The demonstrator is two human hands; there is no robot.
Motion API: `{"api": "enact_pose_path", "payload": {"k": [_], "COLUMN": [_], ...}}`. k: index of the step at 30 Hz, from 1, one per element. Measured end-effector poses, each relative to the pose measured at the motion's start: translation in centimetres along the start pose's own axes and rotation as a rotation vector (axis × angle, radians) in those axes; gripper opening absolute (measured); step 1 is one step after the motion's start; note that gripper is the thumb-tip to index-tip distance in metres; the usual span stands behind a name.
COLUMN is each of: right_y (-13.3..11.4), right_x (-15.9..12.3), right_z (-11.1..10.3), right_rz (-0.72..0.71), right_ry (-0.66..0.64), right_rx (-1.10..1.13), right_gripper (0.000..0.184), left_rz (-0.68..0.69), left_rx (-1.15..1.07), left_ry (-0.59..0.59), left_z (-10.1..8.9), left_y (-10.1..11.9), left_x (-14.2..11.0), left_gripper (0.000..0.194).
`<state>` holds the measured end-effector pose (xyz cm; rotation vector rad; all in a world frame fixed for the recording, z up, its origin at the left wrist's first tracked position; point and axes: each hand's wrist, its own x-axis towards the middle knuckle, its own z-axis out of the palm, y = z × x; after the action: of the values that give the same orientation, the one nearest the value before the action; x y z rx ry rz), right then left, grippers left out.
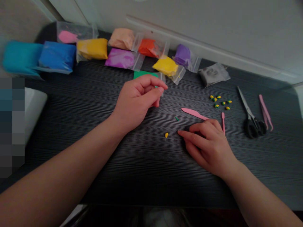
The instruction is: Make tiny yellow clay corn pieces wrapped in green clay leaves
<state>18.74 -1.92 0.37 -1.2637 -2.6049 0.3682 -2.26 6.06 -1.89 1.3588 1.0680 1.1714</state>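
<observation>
The left hand [142, 102] was held above the table [113, 183], thumb and fingertips drawn together; whether they pinched anything was hidden. The right hand [208, 145] stretched its index finger near the yellow lump [166, 135] and green sliver [177, 119], touching neither, its other fingers bent; I could not tell whether they gripped the pink modelling knife [193, 112] running under them. Both bits lay between the hands, probably for easy reach. Yellow-green pieces [214, 99] sat clustered toward the far right corner, seemingly kept apart from loose bits. Scissors [249, 113] and pink tweezers [264, 107] lay toward the right edge, bagged clay [92, 49] along the far edge, apparently leaving the middle free.
</observation>
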Motion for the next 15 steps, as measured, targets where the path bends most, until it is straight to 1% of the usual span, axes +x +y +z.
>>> {"api": "enact_pose_path", "payload": {"k": [2,7,12,15], "right_y": [-0.03,-0.03,-0.02,0.06], "right_x": [0.04,0.11,-0.02,-0.07], "right_z": [-0.03,0.09,0.06,0.11], "right_rz": [0.003,0.057,-0.008,-0.003], "right_ry": [-0.008,0.023,-0.018,-0.019], "right_rx": [-0.004,-0.016,0.001,-0.012], "right_gripper": [0.027,0.028,0.028,0.030], "left_rz": [0.017,0.029,0.030,0.041], "left_rx": [0.012,0.017,0.016,-0.003], "left_ry": [-0.003,-0.010,-0.011,-0.024], "left_z": [-0.03,-0.04,-0.08,-0.15], "left_y": [-0.13,-0.27,-0.37,-0.59], "left_x": [0.01,0.00,0.01,0.05], "left_gripper": [0.011,0.012,0.012,0.011]}}
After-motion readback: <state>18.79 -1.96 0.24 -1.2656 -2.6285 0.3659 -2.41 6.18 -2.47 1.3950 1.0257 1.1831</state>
